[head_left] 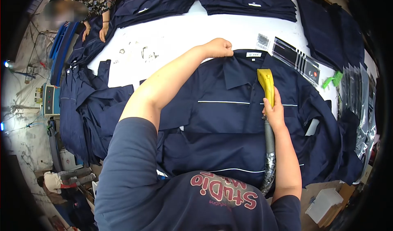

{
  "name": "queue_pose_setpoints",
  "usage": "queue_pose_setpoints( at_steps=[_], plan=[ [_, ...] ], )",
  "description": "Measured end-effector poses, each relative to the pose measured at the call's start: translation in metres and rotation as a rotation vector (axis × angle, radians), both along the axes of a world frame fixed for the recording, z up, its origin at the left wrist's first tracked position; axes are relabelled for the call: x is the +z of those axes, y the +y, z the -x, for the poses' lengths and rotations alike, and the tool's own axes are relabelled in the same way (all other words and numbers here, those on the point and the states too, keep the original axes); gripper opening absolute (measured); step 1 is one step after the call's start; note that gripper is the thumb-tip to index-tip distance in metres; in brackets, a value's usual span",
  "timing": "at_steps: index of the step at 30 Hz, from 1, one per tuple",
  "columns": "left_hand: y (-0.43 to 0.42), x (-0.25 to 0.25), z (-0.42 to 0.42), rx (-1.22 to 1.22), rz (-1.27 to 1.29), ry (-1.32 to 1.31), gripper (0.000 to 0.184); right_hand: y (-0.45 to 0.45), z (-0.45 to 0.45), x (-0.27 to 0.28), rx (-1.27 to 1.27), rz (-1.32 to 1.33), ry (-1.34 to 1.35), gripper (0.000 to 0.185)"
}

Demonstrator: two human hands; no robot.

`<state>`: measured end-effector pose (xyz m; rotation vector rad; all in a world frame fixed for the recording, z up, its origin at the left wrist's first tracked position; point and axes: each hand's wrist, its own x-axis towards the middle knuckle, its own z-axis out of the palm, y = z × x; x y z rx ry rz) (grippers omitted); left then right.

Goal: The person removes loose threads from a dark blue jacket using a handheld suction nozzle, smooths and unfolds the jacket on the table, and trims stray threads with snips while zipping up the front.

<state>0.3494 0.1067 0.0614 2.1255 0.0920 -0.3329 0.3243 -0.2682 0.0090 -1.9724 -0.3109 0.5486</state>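
Note:
A navy work shirt (221, 116) with a white piping line across the chest lies face up in front of me. My left hand (219, 48) is closed at the shirt's shoulder, beside the collar, pinching the cloth at its top edge. In my right hand (275, 111) is a yellow vacuum nozzle (266, 81), fingers wrapped around its handle. A ribbed grey hose (268, 139) runs from it toward my body, its lower part wrapped in shiny tape. The nozzle's tip lies over the shirt front, just right of the open collar; whether it touches the cloth I cannot tell.
Folded navy shirts (249, 3) are stacked along the far side of the white table (176, 32). More navy garments (80, 108) pile up at left. Clear plastic bags (355, 96) hang at right, near a green ribbon (333, 79). Another person's hands (102, 32) rest on garments at upper left.

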Motion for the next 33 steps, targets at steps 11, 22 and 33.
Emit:
queue_pose_setpoints(
  at_steps=[11,22,33],
  plan=[
    [0.016,0.000,0.000,-0.117,-0.067,-0.048,0.023,-0.001,0.001,0.000,0.009,-0.017,0.011,0.071],
    [0.020,-0.026,-0.004,-0.112,-0.337,-0.254,0.024,-0.003,-0.002,-0.007,-0.030,-0.106,0.029,0.072],
    [0.017,-0.011,-0.010,-0.138,-0.216,-0.093,0.028,-0.007,0.000,-0.004,0.004,-0.081,0.040,0.073]
  ],
)
